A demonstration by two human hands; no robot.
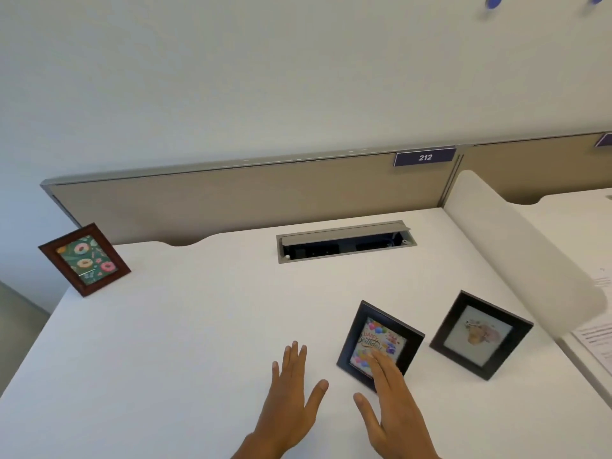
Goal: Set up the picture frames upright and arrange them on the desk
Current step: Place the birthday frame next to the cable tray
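Note:
Three picture frames stand upright on the white desk [198, 326]. A brown frame with a doughnut picture [84, 259] stands at the far left corner. A black frame with a "Happy Birthday" picture [381, 339] stands near the front, right of centre. Another black frame with a pale flower picture [482, 334] stands to its right. My left hand [291, 389] hovers flat with fingers spread, left of the birthday frame and holding nothing. My right hand [392, 402] is open too, its fingertips in front of the birthday frame's lower edge; I cannot tell if they touch it.
A grey cable hatch [346, 241] lies open in the desk's back middle. A beige partition [251, 197] with a "212" label [425, 156] runs along the back. A white divider [516, 246] borders the right side, with papers [596, 339] beyond it.

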